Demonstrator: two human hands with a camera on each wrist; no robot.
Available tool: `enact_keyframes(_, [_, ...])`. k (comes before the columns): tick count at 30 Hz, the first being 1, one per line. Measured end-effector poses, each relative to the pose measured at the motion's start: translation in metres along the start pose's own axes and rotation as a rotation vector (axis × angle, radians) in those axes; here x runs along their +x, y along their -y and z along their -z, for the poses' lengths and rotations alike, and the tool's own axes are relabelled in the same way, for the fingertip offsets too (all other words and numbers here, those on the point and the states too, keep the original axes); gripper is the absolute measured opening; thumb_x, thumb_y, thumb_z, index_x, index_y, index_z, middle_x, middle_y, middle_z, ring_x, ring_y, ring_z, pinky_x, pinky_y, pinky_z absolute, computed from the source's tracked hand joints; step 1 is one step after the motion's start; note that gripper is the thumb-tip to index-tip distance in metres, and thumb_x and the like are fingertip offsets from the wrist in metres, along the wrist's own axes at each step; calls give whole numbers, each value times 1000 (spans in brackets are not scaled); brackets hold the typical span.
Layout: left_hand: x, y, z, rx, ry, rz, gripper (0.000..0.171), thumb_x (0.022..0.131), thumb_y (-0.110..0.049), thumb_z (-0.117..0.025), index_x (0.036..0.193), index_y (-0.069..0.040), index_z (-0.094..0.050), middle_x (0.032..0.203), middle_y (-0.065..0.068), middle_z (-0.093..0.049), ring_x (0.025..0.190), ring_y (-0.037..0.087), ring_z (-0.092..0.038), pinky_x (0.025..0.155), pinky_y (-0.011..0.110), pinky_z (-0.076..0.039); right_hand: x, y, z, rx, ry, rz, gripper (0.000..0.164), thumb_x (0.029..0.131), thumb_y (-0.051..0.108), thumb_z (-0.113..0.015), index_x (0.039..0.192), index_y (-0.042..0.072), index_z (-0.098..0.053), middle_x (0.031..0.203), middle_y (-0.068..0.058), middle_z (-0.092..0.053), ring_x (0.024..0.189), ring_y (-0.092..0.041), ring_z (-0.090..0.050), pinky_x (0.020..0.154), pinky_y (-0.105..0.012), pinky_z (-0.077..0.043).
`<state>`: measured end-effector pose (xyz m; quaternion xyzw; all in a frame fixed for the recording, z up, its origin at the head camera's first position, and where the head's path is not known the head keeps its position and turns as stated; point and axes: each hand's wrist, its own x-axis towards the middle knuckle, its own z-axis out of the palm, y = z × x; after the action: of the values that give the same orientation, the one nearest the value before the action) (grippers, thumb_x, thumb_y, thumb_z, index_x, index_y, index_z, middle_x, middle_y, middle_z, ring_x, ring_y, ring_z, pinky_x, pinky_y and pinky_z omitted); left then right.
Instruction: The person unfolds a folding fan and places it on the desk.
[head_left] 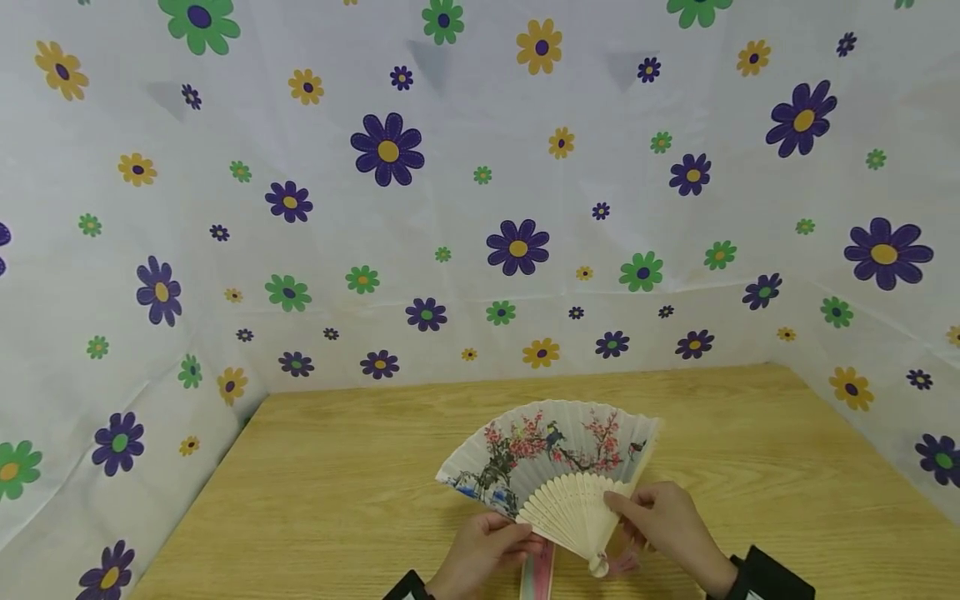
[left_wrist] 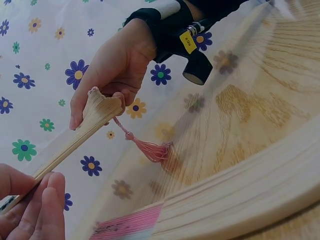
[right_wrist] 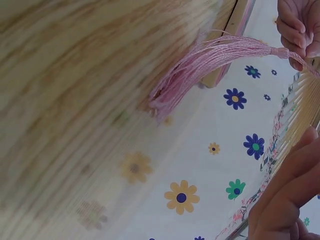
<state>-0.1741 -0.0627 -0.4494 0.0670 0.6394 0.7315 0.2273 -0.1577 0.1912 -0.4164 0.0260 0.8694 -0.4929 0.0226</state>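
Note:
An unfolded folding fan (head_left: 573,508) with pale slatted ribs stands tilted above the table, its leaf painted with pink blossoms and birds. My left hand (head_left: 487,554) pinches the left outer rib between thumb and fingers. On the opposite side my right hand (head_left: 672,523) grips the right outer rib, thumb on the front. From the fan's pivot hangs a pink tassel (right_wrist: 215,60), which trails near the tabletop in the right wrist view. Below the fan lies a narrow box (head_left: 537,577) with a pink and light blue top, partly hidden by the fan and left hand.
The wood-grain table (head_left: 322,492) extends around the fan on both sides. White cloth (head_left: 450,200) printed with purple, green and yellow flowers hangs behind the table and along its left and right edges.

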Motion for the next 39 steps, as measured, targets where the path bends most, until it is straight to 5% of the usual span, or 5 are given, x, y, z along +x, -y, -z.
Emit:
enact_keyframes(6, [0, -1, 1, -23, -3, -1, 25, 103, -6, -56, 108, 14, -69, 82, -3, -77, 74, -2, -71, 68, 10, -56, 1, -1, -1, 86, -21, -39, 44, 97, 28, -68, 61, 4, -67, 52, 4, -59, 47, -8, -50, 45, -20, -42])
enact_keyframes(13, [-1, 1, 6, -94, -40, -17, 22, 104, -3, -54, 106, 13, -69, 84, -4, -76, 76, -1, -71, 71, 11, -58, -1, -7, -2, 299, -17, -196, 43, 99, 29, -67, 62, 8, -68, 53, 7, -59, 49, -4, -46, 49, -17, -38])
enact_keyframes(24, [-1, 0, 6, -159, -47, -2, 22, 105, -2, -52, 105, 8, -71, 88, -3, -77, 80, 0, -72, 77, 12, -59, -4, -4, -4, 357, -65, -258, 39, 98, 32, -68, 67, 9, -71, 56, 7, -58, 52, -4, -45, 50, -17, -37])
enact_keyframes(34, [-1, 0, 4, -212, -102, -2, 19, 105, -3, -51, 99, 0, -68, 85, -5, -75, 81, 0, -71, 80, 13, -59, -8, -4, -1, 413, -22, -322, 43, 98, 37, -67, 59, 20, -61, 56, 10, -55, 52, -3, -42, 50, -16, -35])
enact_keyframes(39, [0, 2, 5, -234, -130, -2, 17, 105, -3, -51, 99, 1, -67, 86, -4, -76, 83, 1, -72, 79, 12, -59, -10, -6, 1, 481, 5, -352, 37, 102, 34, -62, 67, 22, -62, 59, 11, -51, 54, -3, -40, 52, -16, -33])
